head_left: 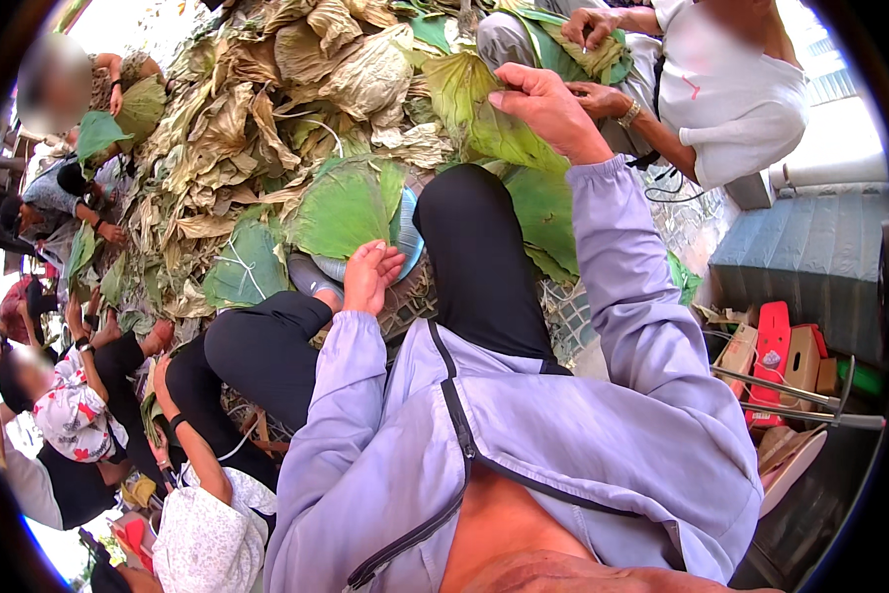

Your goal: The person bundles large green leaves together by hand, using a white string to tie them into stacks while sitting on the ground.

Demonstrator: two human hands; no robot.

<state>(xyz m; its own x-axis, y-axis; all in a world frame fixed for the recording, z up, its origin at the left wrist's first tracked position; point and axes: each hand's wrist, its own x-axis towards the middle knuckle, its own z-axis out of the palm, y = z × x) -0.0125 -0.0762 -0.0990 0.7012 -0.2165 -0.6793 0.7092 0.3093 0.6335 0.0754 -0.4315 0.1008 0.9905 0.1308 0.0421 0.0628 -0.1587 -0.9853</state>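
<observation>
My right hand (548, 111) is raised beyond my knee, thumb and fingers closed on a yellow-green lotus leaf (479, 117) that spreads to its left. Lower and to the left, my left hand (371, 277) has its fingers curled at the near edge of a round green lotus leaf (348, 210). That leaf lies over a blue rounded thing (406, 237), mostly covered, whose kind I cannot make out. Another green leaf (543, 212) hangs beside my right knee. A green leaf with white string (250, 265) rests to the left.
A large heap of dry brown leaves (237, 109) fills the far side. A person in a white shirt (731, 99) handles leaves at the far right; several others sit along the left. At right are a blue-grey covered block (800, 272) and a metal-railed cart (810, 405) with boxes.
</observation>
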